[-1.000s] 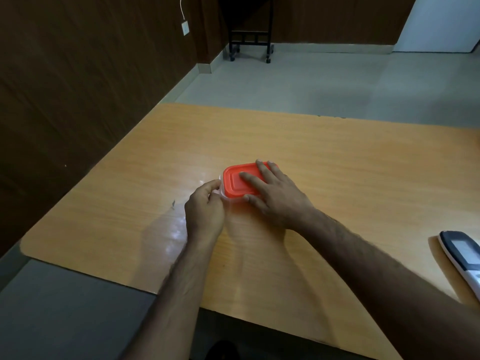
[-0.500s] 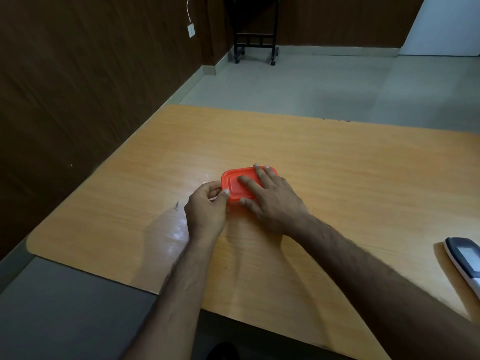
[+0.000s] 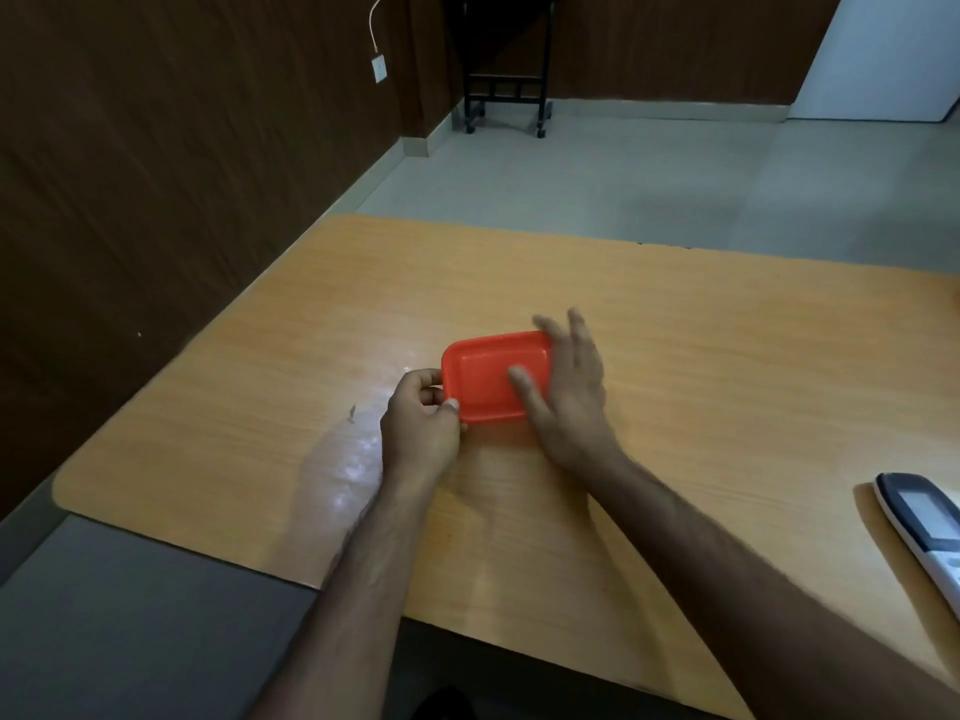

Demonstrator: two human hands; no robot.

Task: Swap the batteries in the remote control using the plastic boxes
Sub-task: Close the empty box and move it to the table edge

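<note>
A small plastic box with an orange lid [image 3: 485,379] sits on the wooden table [image 3: 727,356] near its middle. My left hand [image 3: 421,423] pinches the lid's near left corner between thumb and fingers. My right hand [image 3: 566,397] lies against the box's right side. Its fingers are spread and lifted past the far right edge, and its thumb rests on the lid. The box's clear body is mostly hidden under the lid and my hands. A white remote control [image 3: 924,527] with a dark top and a grey screen lies at the table's right edge, partly cut off.
The table's left edge runs along a dark wood-panelled wall [image 3: 156,200]. Grey floor lies beyond the far edge, with a black wheeled stand [image 3: 506,103] at the back. The near table edge is just below my forearms.
My right hand has slid from flat on the lid to the box's right side, uncovering most of the lid. My left hand has closed on the lid's corner.
</note>
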